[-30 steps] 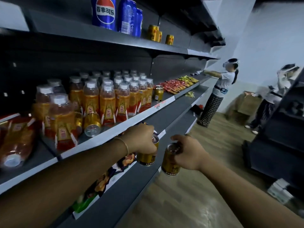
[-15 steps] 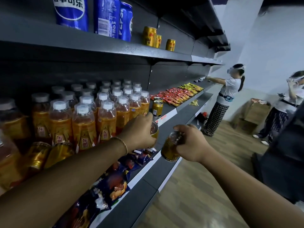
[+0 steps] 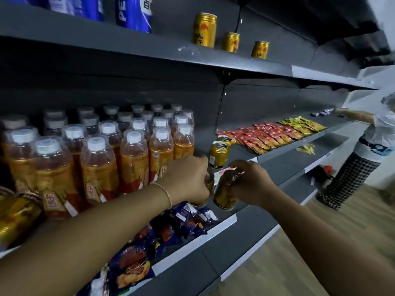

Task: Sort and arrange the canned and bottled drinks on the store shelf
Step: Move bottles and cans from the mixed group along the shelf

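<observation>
Each hand carries a small gold drink can to the middle tier of the dark grey metal store shelf (image 3: 275, 68).

The block of orange tea bottles with white caps (image 3: 132, 159) packs the tier's left in tight rows, so the cans likely belong in the bare gap on its right. The left hand (image 3: 188, 178) wraps over one gold can (image 3: 210, 183), hiding most of it. The right hand (image 3: 250, 184) grips the second gold can (image 3: 224, 193) near its top, tilted at the shelf lip, probably to stand it by the two upright gold cans (image 3: 218, 154). Three more gold cans (image 3: 204, 30) share the upper tier with blue cola cans (image 3: 133, 13). Red and yellow sachets (image 3: 267, 135) lie farther along, blue snack bags (image 3: 183, 218) lie below, and another person (image 3: 363, 163) stands on the pale wooden floor (image 3: 320, 242).
</observation>
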`<state>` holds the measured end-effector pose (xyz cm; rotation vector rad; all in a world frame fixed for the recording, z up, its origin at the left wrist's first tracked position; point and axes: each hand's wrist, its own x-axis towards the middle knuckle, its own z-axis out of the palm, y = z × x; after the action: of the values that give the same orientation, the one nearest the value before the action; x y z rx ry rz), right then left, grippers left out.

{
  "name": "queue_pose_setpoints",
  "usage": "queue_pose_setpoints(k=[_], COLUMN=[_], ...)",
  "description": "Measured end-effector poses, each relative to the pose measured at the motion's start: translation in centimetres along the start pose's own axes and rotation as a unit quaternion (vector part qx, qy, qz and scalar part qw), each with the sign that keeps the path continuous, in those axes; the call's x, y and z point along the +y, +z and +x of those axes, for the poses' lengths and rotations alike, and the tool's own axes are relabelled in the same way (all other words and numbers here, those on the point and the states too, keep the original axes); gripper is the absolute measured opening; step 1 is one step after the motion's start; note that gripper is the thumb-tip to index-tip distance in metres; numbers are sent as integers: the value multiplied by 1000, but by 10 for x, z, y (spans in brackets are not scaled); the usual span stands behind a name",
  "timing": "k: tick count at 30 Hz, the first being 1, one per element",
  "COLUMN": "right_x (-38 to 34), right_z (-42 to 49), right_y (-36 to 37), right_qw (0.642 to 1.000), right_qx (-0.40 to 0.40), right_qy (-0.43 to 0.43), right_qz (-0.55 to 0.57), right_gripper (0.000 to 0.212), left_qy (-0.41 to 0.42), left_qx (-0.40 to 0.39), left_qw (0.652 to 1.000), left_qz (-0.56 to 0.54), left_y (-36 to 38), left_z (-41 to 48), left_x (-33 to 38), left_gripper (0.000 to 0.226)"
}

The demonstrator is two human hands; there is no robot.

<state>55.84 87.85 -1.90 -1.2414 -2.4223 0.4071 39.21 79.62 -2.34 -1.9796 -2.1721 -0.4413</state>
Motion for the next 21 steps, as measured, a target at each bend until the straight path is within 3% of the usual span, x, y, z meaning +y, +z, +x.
queue_pose_setpoints(k=[6, 10, 15, 21], right_x=[43, 52, 56, 44], right_z=[69, 106, 146, 188], right_y=[-13, -18, -25, -28], right_qw=[995, 991, 977, 963], right_qx=[-75, -52, -12, 31], right_qy=[-27, -76, -65, -83], right_qz=[60, 94, 203, 254], right_gripper=[33, 22, 57, 56], left_qy=[-89, -118, -146, -184], left_qx=[1, 24, 55, 98], left_qw=[996, 993, 987, 976], left_qz=[0, 8, 32, 65], left_y=[11, 16, 14, 18], left_z=[42, 63, 89, 113], left_x=[26, 32, 28, 29], left_gripper=[37, 39, 44, 50])
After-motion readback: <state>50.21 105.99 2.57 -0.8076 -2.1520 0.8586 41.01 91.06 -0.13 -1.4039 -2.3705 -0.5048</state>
